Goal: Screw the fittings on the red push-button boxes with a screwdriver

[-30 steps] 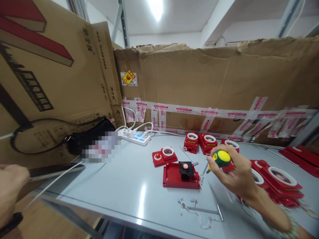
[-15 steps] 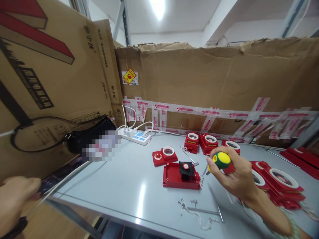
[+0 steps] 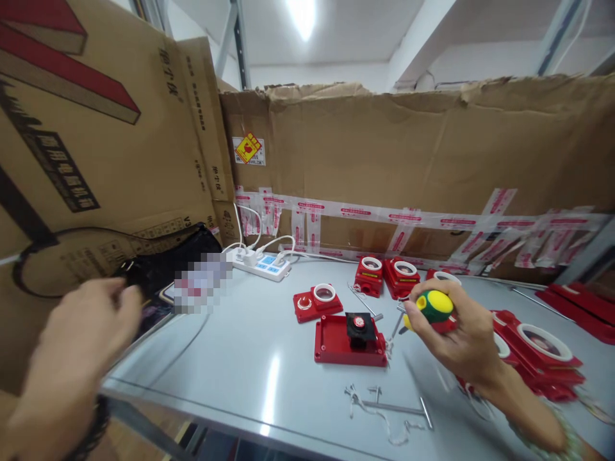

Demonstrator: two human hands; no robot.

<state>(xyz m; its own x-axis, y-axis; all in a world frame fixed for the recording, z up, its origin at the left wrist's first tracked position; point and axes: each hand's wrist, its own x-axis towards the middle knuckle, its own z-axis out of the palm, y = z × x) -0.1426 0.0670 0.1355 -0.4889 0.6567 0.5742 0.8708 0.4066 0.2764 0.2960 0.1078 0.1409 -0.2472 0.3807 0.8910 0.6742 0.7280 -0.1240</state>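
Observation:
My right hand (image 3: 461, 326) is closed around a screwdriver with a yellow and green handle (image 3: 436, 306). It hovers above the right part of the table, with the tool pointing down and left. Just left of it lies an open red housing (image 3: 331, 358), with a black square part (image 3: 359, 328) bearing a red-and-white round piece standing in it. My left hand (image 3: 77, 352) is in the air at the table's left edge, close to a black bag (image 3: 192, 246) and a partly pixelated phone (image 3: 196, 285). Motion blur hides how its fingers are set.
A red cover (image 3: 317, 301) with a round window lies behind the housing. Several red boxes with white-ringed windows (image 3: 542, 346) stand at the right and back. Metal T-bars (image 3: 398, 406) with string lie in front. A white power strip (image 3: 264, 264) sits before the cardboard wall (image 3: 384, 147).
My left hand has moved up and right, from beside the table toward the bag and phone. My right hand has shifted slightly right, still gripping the screwdriver.

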